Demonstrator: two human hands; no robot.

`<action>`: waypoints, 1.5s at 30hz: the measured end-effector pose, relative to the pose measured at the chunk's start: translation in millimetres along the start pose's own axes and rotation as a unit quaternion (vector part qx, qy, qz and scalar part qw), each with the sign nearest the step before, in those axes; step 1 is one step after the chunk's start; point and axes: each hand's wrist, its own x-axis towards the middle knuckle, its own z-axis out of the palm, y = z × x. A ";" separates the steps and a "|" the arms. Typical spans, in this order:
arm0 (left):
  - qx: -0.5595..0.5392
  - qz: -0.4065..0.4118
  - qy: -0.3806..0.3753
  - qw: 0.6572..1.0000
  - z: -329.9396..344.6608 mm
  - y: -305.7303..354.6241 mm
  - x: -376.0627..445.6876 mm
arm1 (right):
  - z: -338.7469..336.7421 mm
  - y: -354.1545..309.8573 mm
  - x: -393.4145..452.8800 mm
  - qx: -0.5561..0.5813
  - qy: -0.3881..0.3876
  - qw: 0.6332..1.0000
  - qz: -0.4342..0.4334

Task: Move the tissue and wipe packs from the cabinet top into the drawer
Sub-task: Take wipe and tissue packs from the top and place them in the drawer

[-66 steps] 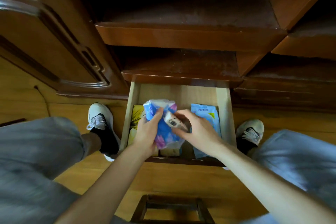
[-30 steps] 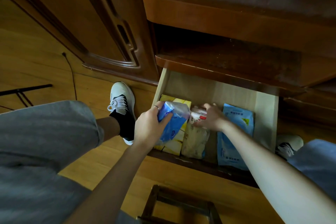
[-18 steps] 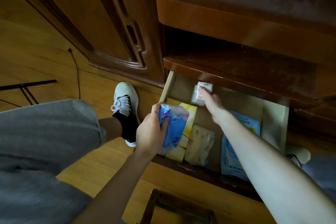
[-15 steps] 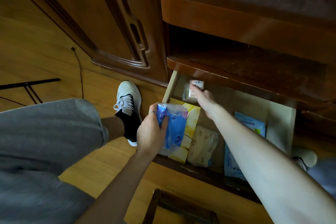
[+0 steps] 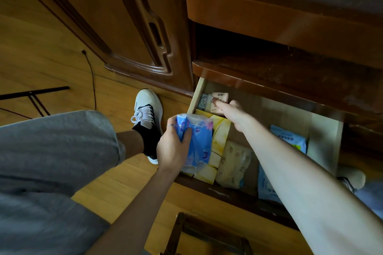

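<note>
The open wooden drawer (image 5: 323,130) sticks out under the cabinet's lower shelf. My left hand (image 5: 172,147) grips a blue plastic tissue pack (image 5: 196,143) over the drawer's front left corner. My right hand (image 5: 230,109) reaches to the back left corner, its fingers on a small beige tissue pack (image 5: 220,98) that stands beside a pale pack (image 5: 203,100). Lying in the drawer are a yellow pack (image 5: 218,136), a cream wipe pack (image 5: 234,163) and a light blue wipe pack (image 5: 288,141), partly hidden by my right forearm.
The shelf edge (image 5: 269,80) overhangs the drawer's back. A cabinet door (image 5: 124,27) stands at the left. My shoes (image 5: 146,105) rest on the wooden floor, where a black cable (image 5: 91,76) runs. A dark wooden stool frame (image 5: 207,236) sits below the drawer front.
My right hand carried the small beige pack from the middle of the drawer to its back left corner. My left hand kept the blue pack nearly still.
</note>
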 end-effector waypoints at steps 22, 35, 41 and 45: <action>-0.001 0.006 0.008 1.000 3.6 -2.1 3.5 | -36.3 30.1 -3.2 -0.040 0.226 0.973 0.020; -0.005 0.006 0.008 1.000 2.2 -1.8 2.6 | -10.3 2.5 -17.3 -0.043 0.095 0.993 -0.055; -0.012 -0.004 0.006 1.000 1.8 -0.5 2.1 | 20.9 -30.5 -15.9 -0.167 0.051 0.984 -0.030; -0.044 -0.018 0.006 0.999 1.9 0.7 3.3 | 17.4 -32.8 -24.2 -0.172 0.092 0.980 -0.050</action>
